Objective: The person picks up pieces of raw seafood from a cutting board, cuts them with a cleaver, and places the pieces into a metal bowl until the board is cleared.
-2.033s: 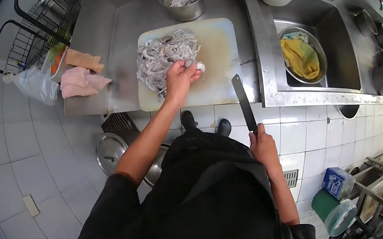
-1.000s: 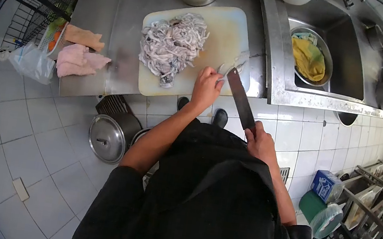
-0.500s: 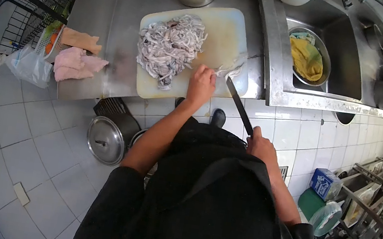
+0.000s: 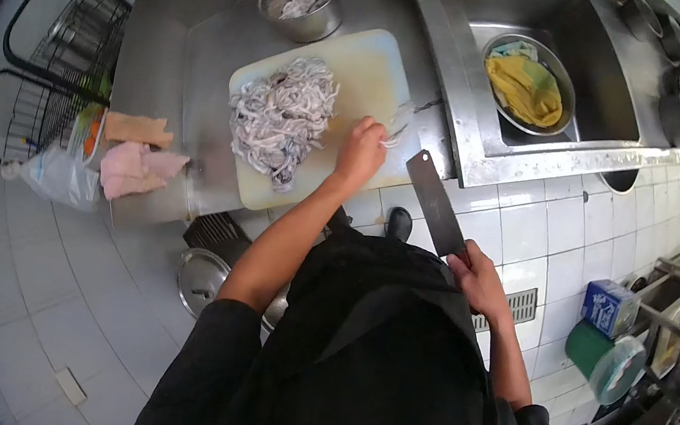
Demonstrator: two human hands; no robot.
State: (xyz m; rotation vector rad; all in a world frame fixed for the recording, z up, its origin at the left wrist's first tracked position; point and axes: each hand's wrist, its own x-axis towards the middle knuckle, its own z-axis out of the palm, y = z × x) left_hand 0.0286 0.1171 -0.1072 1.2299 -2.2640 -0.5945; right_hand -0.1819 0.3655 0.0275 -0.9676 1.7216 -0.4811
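My left hand [image 4: 361, 152] is over the right part of the white cutting board [image 4: 373, 50], its fingers curled together on a few pale squid strips [image 4: 393, 138] near the board's edge. To its left lies a large heap of grey-white squid strips [image 4: 282, 116]. My right hand [image 4: 478, 277] is wrapped round the handle of a cleaver [image 4: 436, 202]. The dark, broad blade is held off the board, over the floor in front of the counter, and its flat side faces me. A hole shows near the blade's tip.
A metal pot [image 4: 301, 3] with more strips stands behind the board. On the right, the sink [image 4: 592, 83] holds a bowl with a yellow cloth [image 4: 525, 89]. Pink cloth [image 4: 139, 172] and a wire basket [image 4: 63, 66] are at left. A lidded pot [image 4: 202, 282] stands below.
The cleaver has come away from the strips on the board, back toward my body, and its flat side has turned up. My left hand stays at the strips. The view has shifted.
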